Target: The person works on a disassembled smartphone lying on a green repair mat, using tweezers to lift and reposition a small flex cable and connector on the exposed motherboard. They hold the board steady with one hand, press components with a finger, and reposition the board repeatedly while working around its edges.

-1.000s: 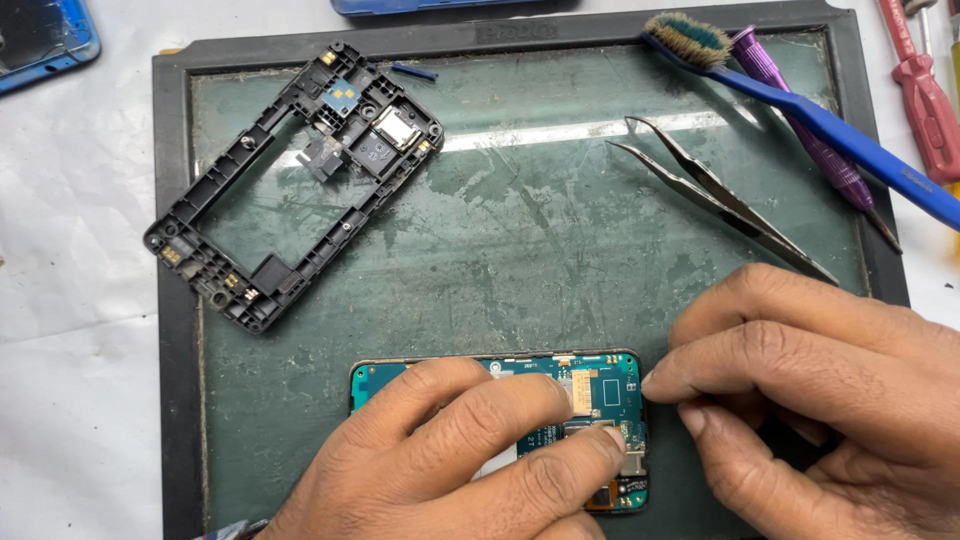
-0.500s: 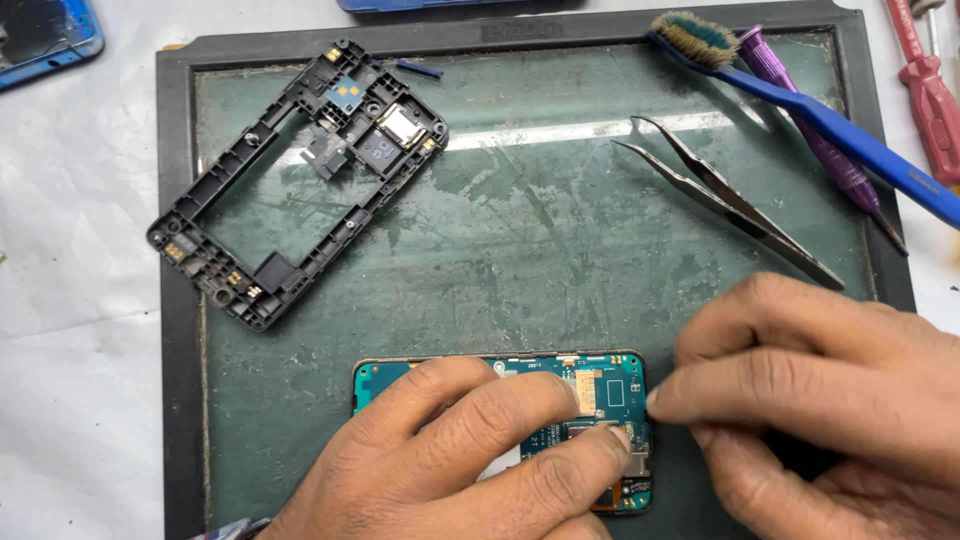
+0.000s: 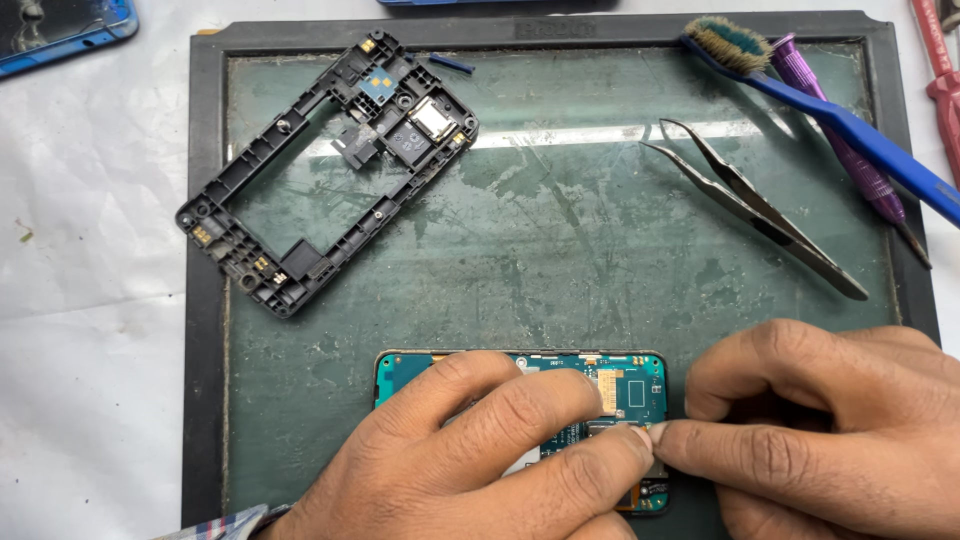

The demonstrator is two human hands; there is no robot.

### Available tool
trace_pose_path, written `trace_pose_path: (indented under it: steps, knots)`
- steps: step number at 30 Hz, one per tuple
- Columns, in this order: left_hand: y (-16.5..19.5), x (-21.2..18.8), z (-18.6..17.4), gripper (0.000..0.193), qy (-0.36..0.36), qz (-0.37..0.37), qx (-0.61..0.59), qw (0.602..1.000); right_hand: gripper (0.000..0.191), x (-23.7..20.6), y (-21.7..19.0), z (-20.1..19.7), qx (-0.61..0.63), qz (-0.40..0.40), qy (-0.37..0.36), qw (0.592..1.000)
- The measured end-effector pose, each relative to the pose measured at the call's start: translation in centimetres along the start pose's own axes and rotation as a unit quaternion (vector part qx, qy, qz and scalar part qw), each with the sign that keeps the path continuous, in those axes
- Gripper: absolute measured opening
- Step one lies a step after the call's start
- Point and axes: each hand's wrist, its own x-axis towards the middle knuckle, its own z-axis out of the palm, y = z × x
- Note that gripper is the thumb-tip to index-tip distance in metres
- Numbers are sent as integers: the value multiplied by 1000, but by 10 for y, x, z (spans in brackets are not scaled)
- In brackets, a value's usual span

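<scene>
A phone with its teal circuit board (image 3: 632, 385) exposed lies at the near edge of a dark green work mat (image 3: 560, 250). My left hand (image 3: 480, 455) rests over the phone, fingers pressing it down. My right hand (image 3: 815, 430) comes in from the right, its fingertip meeting my left fingertip at the board's right side, near a gold connector (image 3: 608, 390). Whether something small is pinched between the fingertips cannot be told. A black plastic phone mid-frame (image 3: 325, 170) lies on the mat at the upper left, apart from both hands.
Metal tweezers (image 3: 755, 205) lie on the mat at the right. A blue-handled brush (image 3: 830, 115) and a purple screwdriver (image 3: 845, 150) cross the mat's upper right corner. A red-handled tool (image 3: 940, 70) sits at the far right; a blue phone part (image 3: 60, 25) at the top left.
My right fingertip has slid slightly left and down to meet my left fingertip on the board. The view has shifted a little; the other things lie as before.
</scene>
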Motion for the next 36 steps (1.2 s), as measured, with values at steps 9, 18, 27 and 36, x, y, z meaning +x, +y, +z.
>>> trace_pose_path:
  steps: [9, 18, 27, 36]
  knots:
    - [2, -1, 0, 12, -14, -6, 15, 1000, 40, 18, -19, -5, -69, -65, 90, 991]
    - [2, 0, 0, 11, 4, 3, 35, 999, 37, 22, -23, -7, -48, -62, 120, 990]
    - [3, -1, -1, 12, -5, 10, 39, 999, 26, 27, -41, 2, 101, 134, 215, 962]
    - [4, 0, 0, 15, 4, 11, 41, 999, 35, 30, -43, 1, 93, 125, 195, 968]
